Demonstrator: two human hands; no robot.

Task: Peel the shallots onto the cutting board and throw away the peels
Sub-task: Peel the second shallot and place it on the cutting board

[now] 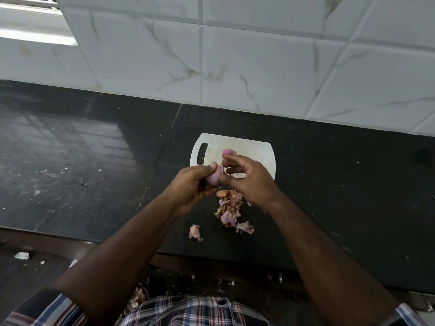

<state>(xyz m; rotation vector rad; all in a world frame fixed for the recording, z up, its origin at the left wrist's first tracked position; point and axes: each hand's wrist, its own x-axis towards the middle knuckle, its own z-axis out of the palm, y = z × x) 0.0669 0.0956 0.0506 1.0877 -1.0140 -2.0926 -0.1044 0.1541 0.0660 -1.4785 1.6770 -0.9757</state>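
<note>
Gripping shallot (pixel 214 177), both hands (pixel 191 184).

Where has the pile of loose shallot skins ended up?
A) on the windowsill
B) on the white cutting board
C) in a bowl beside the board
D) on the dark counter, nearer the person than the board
D: the peels lie heaped on the dark counter below the hands, on the near side of the white cutting board, not on it.
</note>
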